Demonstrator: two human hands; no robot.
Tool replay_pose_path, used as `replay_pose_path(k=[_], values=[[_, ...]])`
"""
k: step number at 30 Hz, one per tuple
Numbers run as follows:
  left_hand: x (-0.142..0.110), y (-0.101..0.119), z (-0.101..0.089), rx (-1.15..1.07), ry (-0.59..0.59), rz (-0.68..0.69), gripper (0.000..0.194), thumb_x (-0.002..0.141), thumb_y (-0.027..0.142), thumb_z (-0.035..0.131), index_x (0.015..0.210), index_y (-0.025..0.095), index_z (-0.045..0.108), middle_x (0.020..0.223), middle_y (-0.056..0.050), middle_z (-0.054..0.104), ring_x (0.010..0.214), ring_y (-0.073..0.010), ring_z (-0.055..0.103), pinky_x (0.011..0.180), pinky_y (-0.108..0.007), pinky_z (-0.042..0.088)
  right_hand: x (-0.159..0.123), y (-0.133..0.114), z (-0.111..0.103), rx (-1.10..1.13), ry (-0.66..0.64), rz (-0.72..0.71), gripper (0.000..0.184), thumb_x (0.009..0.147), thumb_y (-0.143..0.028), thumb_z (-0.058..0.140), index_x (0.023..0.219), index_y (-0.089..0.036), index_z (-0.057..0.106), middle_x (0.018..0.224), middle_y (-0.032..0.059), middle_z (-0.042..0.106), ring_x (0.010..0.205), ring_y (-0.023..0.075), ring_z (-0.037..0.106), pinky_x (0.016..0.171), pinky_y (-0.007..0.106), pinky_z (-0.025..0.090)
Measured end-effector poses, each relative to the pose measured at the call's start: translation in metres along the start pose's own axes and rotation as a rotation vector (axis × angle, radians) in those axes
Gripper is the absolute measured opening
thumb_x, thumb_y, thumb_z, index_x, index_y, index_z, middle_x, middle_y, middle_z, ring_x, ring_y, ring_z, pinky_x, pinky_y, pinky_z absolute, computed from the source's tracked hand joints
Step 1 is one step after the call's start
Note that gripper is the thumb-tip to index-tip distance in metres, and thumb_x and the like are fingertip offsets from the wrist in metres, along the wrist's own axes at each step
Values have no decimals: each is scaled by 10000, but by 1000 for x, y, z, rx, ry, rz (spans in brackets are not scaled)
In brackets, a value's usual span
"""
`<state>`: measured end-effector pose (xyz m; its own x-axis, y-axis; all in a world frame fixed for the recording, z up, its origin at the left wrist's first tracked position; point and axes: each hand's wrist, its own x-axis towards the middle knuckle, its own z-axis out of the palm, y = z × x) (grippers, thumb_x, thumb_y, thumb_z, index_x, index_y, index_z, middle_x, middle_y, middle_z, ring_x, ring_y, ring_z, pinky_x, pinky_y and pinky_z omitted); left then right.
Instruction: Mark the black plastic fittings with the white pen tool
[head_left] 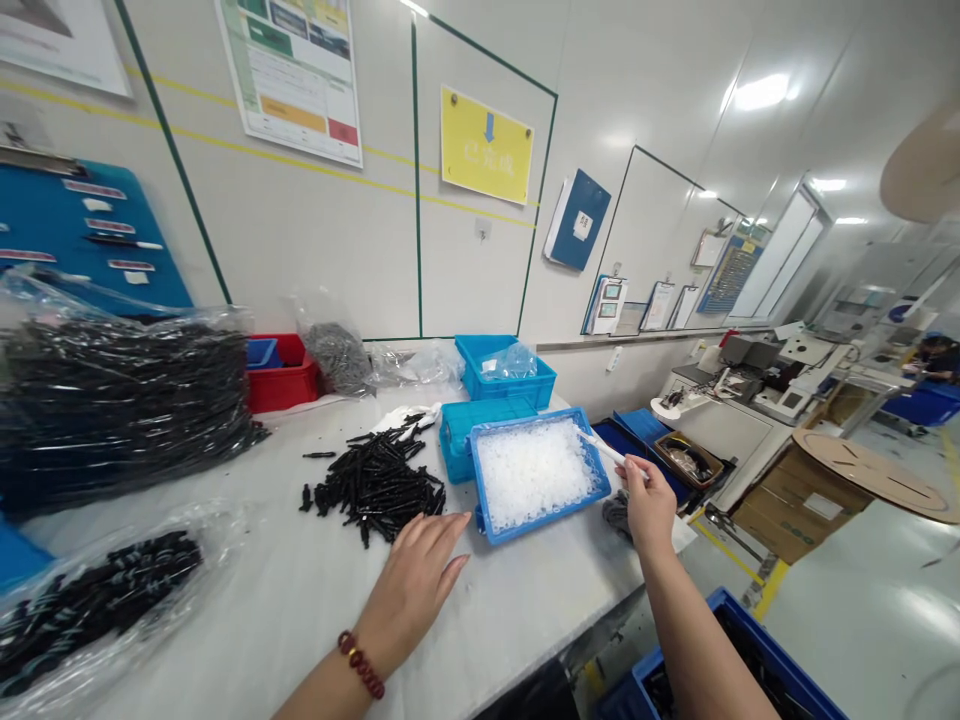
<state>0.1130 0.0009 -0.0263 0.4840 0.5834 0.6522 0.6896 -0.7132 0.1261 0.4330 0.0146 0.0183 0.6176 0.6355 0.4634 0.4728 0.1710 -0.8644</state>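
Observation:
My right hand (648,505) is closed around a slim white pen-like stick (609,452). Its tip reaches over the right rim of a blue tray (541,524), close to the small clear-white pieces (536,470) that fill it. The tray is tilted, its back side against a teal bin (454,440). My left hand (421,562) lies open, fingers stretched, between the tray and a heap of thin black plastic parts (379,478). The fingertips are near the edge of the heap, and nothing shows in that hand.
Bagged black parts fill the left side: a big bag (127,400) and a smaller one (105,600). Behind stand a red bin (281,385) and another teal bin (499,385). Past the table's right edge, a blue crate (720,610) sits low near a cardboard box (780,510).

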Motion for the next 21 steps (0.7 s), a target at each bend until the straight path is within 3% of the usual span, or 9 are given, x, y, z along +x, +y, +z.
replay_pose_path(k=[7,14,21], values=[[1,1,0,0,2,7,336,936,312,337,1235,191,431,1105,-65,588,991,-207,533,939,-425,386,10,-15,5,-43,15,-61,443,669,-590,583,819,-176,633,811,95,665,827,274,595,791,371,412],[-1,2,2,-23,-19,-18,348,935,312,343,1254,199,421,1113,-71,575,1009,-204,523,961,-436,372,1,-9,3,143,-78,113,426,695,-601,539,747,-179,576,690,79,665,654,233,633,632,334,505],[-1,2,2,-11,-16,-9,345,938,311,336,1254,198,417,1119,-70,577,1001,-202,532,953,-435,377,-2,1,-11,205,-73,205,420,649,-583,585,766,-179,576,700,75,673,663,229,635,612,320,518]])
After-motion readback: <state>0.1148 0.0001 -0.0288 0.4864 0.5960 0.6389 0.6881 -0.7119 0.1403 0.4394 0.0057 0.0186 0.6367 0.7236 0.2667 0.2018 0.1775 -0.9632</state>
